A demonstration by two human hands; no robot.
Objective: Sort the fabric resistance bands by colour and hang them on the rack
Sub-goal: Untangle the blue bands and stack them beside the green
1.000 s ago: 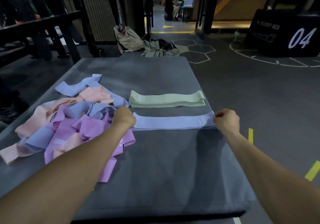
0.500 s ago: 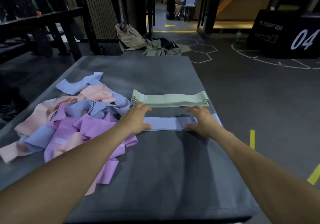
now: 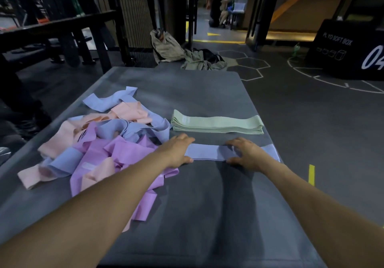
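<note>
A flat blue fabric resistance band [image 3: 209,152] lies on the grey padded mat [image 3: 207,215], long axis running left–right across the view, parallel to the mat's near edge. Its surface is matte, woven, smooth under the palms; its right end [image 3: 270,152] shows past the right wrist.

The left hand [image 3: 176,151] rests on the band's left end, fingers straight and flat, pressing down, nothing clenched. The right hand [image 3: 245,153] presses the band right of its middle, fingers spread and only slightly bent, thumb on the mat at the band's near edge — also an open press, not a grasp.

Just beyond the blue band, apart from it, sits a neat stack of pale green fabric bands [image 3: 217,124], same left–right axis, edges aligned, layered folds visible at the left end.

Left of the blue band, touching the left forearm's side, is a loose tangled heap of pink, blue and purple fabric bands [image 3: 99,147] — crumpled, looped, overlapping, strips pointing every way.

Far beyond the band, on the floor past the mat, lies a bundle of beige and olive cloth [image 3: 178,53].
</note>
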